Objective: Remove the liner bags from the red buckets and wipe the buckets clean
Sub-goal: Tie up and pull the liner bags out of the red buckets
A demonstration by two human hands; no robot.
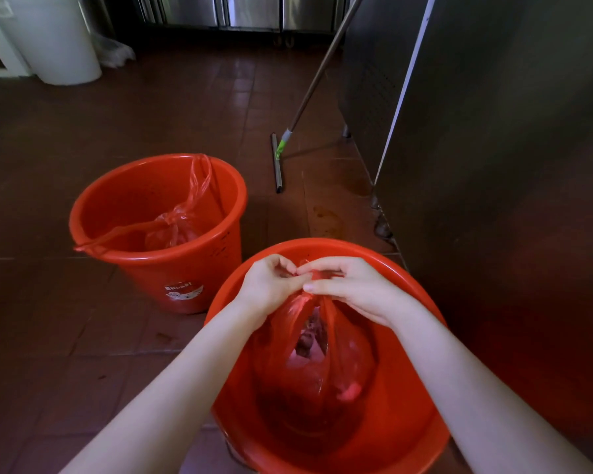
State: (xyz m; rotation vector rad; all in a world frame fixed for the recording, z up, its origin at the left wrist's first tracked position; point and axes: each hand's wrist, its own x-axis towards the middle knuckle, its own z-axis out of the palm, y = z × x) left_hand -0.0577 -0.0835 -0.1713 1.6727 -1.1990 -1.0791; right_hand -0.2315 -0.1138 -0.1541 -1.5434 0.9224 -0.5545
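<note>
Reddish floor tiles (83, 131) run up to steel cabinets (493, 165), and two red buckets stand on them. Your near bucket (408, 422) sits just beside the right-hand cabinet. Its bag (288, 364) is inside, drawn up to a peak about level with the rim, and a gap in the neck shows dark waste.

Your left hand (271, 285) and right hand (353, 289) meet above the bag, touching. Each grip is a narrow pinch on the gathered handles. I judge that you are closing the neck before lifting the bag out.

Pull the two handles snug against each other so the gap shuts, then knot them low and close to the load. Lift straight up through the middle of the bucket so the film does not drag on the rim. The film looks thin, so if the load feels heavy, slide one hand beneath it.

In the far bucket (124, 193) the other bag (175, 230) is knotted, with its handles draped over the rim, ready to lift. Wiping is not yet begun, and no cloth is in view.
</note>
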